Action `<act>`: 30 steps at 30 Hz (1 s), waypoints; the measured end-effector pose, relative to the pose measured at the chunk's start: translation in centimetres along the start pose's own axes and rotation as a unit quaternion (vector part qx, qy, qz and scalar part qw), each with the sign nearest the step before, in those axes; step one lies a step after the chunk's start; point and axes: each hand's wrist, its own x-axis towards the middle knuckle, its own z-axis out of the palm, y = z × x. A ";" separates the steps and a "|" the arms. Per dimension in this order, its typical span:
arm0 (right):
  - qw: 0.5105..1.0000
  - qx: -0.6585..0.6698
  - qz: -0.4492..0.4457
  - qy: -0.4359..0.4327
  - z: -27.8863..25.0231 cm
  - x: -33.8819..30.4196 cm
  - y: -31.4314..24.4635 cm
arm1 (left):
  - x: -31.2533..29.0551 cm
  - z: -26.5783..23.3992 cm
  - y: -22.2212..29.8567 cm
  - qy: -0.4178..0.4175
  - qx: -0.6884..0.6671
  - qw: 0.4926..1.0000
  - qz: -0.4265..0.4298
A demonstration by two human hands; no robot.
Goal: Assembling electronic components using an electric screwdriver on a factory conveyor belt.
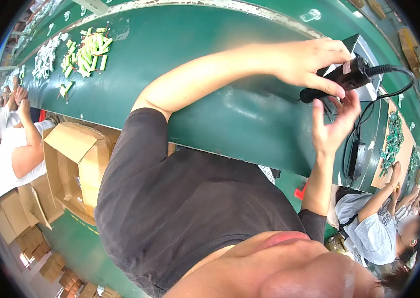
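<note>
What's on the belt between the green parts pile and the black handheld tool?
Only bare green belt lies between the green parts pile and the black handheld tool, seen in the head view.

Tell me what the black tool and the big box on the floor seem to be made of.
Tool: looks like matte black plastic, judging by its moulded body and dull sheen, with a rubbery-looking cord. Box: brown corrugated cardboard, going by its folded flaps and plain dull surface.

Dark charcoal short-sleeved T-shirt, sleeves ending above the elbows, bare forearms, bare hands, no gloves
</note>
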 end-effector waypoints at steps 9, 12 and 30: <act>0.905 0.417 0.042 -0.074 3.0 1.2 5.0 | -0.7 -5.7 1.6 -0.082 0.155 0.985 -0.002; 0.895 0.444 0.022 -0.031 2.7 0.6 5.3 | 0.3 -13.1 1.7 -0.117 0.132 0.927 -0.331; 0.876 0.481 0.002 -0.028 2.4 1.2 5.2 | -16.2 -21.9 -21.1 0.095 0.456 0.839 -0.280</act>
